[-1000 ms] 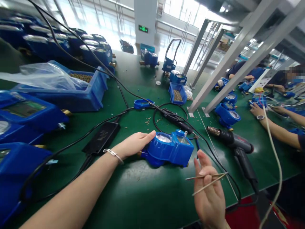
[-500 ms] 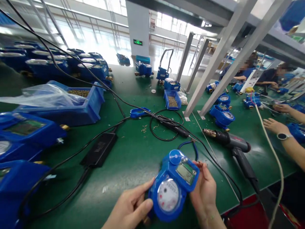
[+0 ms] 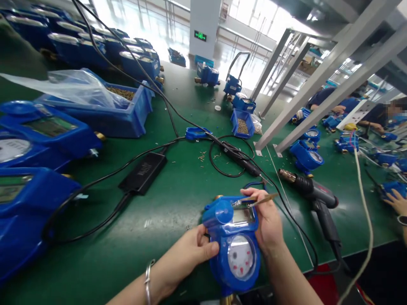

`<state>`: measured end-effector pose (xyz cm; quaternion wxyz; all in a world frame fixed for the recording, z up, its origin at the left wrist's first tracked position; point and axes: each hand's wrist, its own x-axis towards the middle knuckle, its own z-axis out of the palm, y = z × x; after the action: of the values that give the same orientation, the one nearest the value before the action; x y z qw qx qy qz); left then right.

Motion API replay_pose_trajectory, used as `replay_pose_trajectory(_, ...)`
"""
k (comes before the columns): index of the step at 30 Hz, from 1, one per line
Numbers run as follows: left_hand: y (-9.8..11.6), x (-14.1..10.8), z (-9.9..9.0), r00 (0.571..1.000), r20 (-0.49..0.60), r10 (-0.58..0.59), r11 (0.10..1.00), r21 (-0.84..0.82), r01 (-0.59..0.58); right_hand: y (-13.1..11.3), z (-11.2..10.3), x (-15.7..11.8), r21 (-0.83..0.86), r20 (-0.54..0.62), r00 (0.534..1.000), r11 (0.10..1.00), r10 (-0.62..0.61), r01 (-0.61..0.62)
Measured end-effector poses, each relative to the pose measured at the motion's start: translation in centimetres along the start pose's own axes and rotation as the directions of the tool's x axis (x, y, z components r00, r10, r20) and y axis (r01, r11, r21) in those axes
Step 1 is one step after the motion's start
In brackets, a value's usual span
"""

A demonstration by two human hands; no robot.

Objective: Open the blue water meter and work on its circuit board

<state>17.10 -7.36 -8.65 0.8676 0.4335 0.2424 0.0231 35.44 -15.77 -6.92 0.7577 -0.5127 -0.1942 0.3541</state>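
A blue water meter [image 3: 219,248] with a round dial and a small display is tilted up at the table's near side. My left hand [image 3: 193,250] grips its left edge, fingers closed and thumb on the front. At its upper right, my right hand [image 3: 269,222] is closed around what look like metal tweezers [image 3: 265,200], their tips over the display window [image 3: 243,215]. The same hand lies against the meter's right side. Behind it lies a blue cord [image 3: 254,184]; beyond that is a black electric screwdriver [image 3: 240,159] with a thin bit.
A black heat gun [image 3: 313,190] lies at right, a black power adapter [image 3: 143,173] at left. Screws fill a small blue bin [image 3: 234,123]; others lie loose [image 3: 202,156]. More meters [image 3: 34,195] stand left. Cables cross the table. A co-worker's hand [image 3: 397,202] shows at far right.
The meter has turned more upright in my hands. My right hand has moved up along it, and the tweezers now show across its display. The whole view has shifted.
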Motion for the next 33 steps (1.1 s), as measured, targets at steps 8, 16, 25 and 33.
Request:
replay_pose_trajectory(8, 0.6, -0.1, -0.8, 0.996, 0.063, 0.065, 0.996, -0.060, -0.061, -2.3, 1.7, -8.2, -0.571, 0.288, 0.923, 0.728, -0.256, 0.380)
replay_pose_trajectory(16, -0.4, -0.1, -1.3, 0.987, 0.125, 0.099, 0.990, -0.113, -0.085, -0.9, 3.5, -9.4, -0.764, 0.202, 0.908, 0.521, -0.367, 0.380)
replay_pose_trajectory(25, -0.3, -0.8, -1.8, 0.993, 0.082, 0.088, 0.996, -0.011, -0.088, -0.7, 4.0, -9.6, -0.794, 0.253, 0.891, 0.446, -0.377, 0.414)
replay_pose_trajectory(33, -1.0, -0.7, -2.1, 0.995, 0.065, 0.073, 0.996, 0.041, -0.076, -1.1, 4.0, -9.7, -0.812, 0.359, 0.851, 0.322, -0.384, 0.488)
